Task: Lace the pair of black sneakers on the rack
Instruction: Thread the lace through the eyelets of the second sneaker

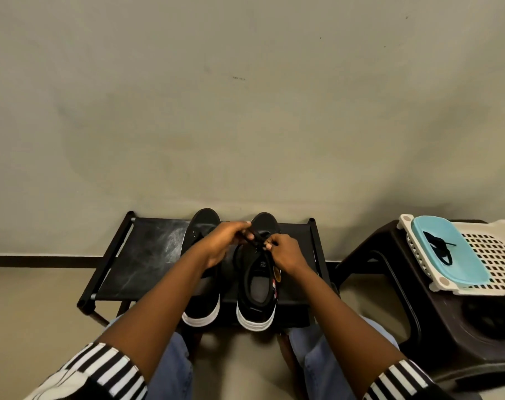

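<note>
We see two black sneakers side by side on the black rack (147,255), toes toward the wall. Over the right sneaker (257,287), both hands pinch a black lace (254,239) near its eyelets: the left hand (221,243) from the left, the right hand (286,252) from the right. The left sneaker (202,307) lies partly under the left forearm. To the right, a second lace (440,251) rests on a blue lid (459,264) atop a white basket (499,255) on a dark stool (447,321).
</note>
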